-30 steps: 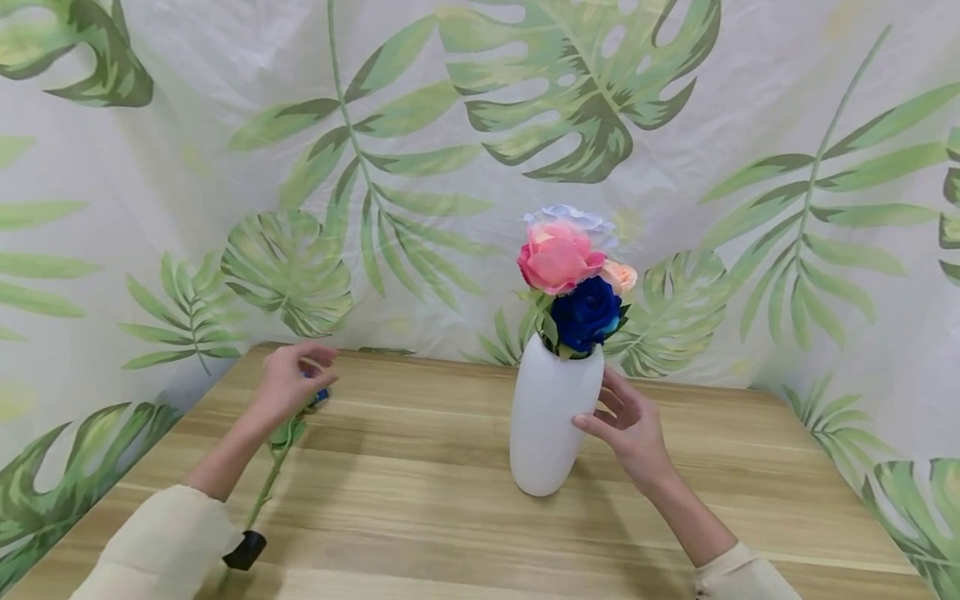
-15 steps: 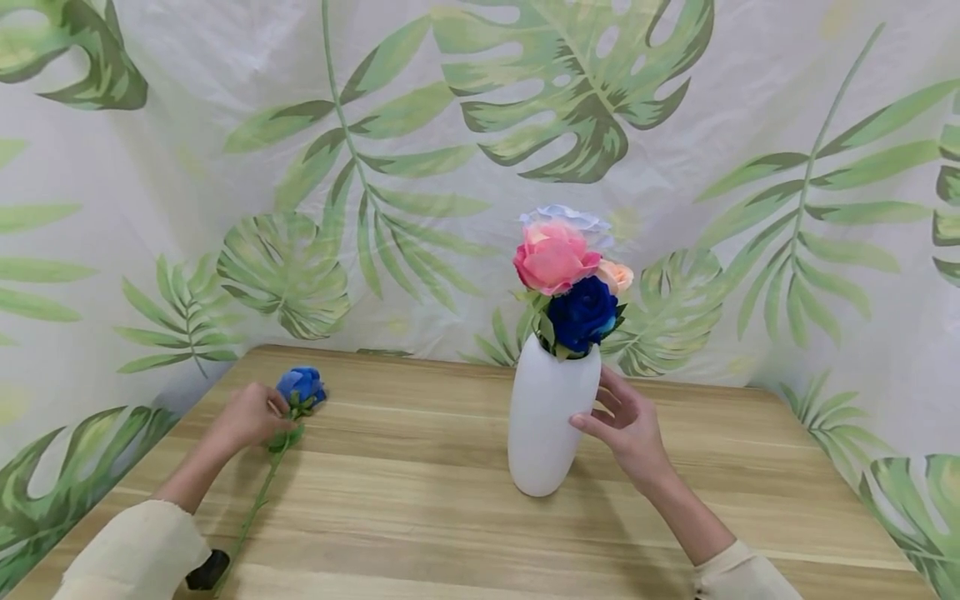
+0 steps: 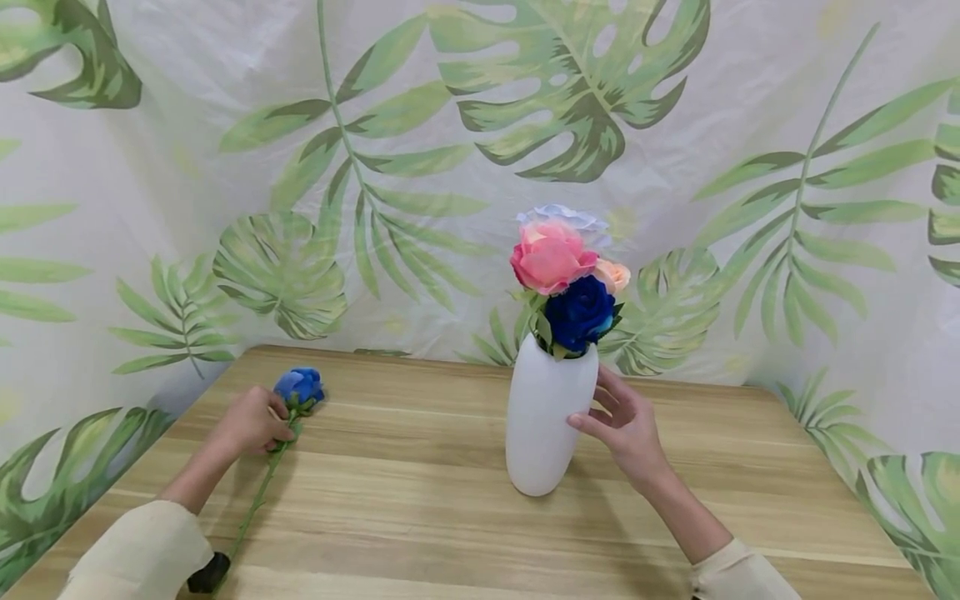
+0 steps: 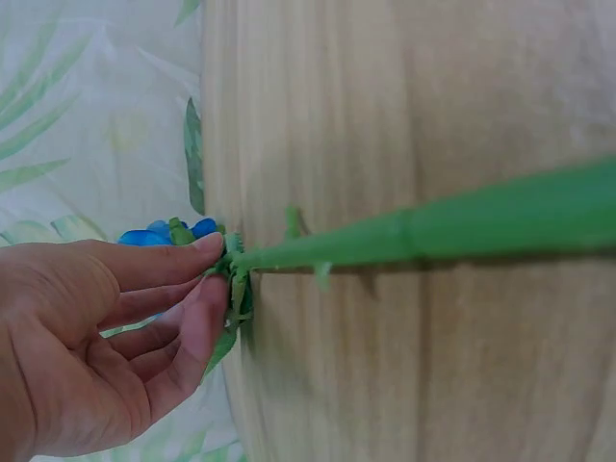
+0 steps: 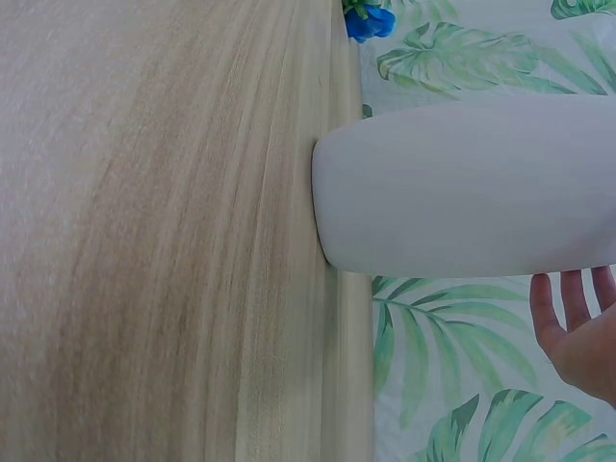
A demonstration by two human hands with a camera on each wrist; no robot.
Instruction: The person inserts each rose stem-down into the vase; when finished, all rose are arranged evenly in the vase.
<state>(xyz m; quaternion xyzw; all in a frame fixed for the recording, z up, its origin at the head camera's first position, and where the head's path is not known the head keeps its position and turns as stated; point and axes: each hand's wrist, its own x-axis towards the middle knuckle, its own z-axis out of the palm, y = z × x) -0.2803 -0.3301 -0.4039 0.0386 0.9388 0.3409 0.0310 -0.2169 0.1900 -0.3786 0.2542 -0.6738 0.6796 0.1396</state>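
Note:
On the left of the head view, a blue rose (image 3: 300, 385) with a long green stem lies along the table. My left hand (image 3: 251, 421) pinches the stem just under the bloom, thumb and fingertips meeting at the leaves (image 4: 238, 279) in the left wrist view. A white vase (image 3: 551, 425) stands upright right of centre. My right hand (image 3: 633, 429) holds its right side, thumb in front and fingers going behind. Out of the vase rise a pink flower (image 3: 553, 254), a dark blue rose (image 3: 581, 312), a peach flower (image 3: 613, 275) and a pale blue flower (image 3: 566, 217).
The wooden table (image 3: 405, 500) ends at a back edge against a leaf-printed cloth (image 3: 405, 167). A black band (image 3: 208, 573) shows beside the left sleeve (image 3: 138, 546), near the lower end of the rose stem.
My left hand has come down and left from above the blue rose, uncovering its bloom, and now pinches the stem. The right hand has stayed on the vase.

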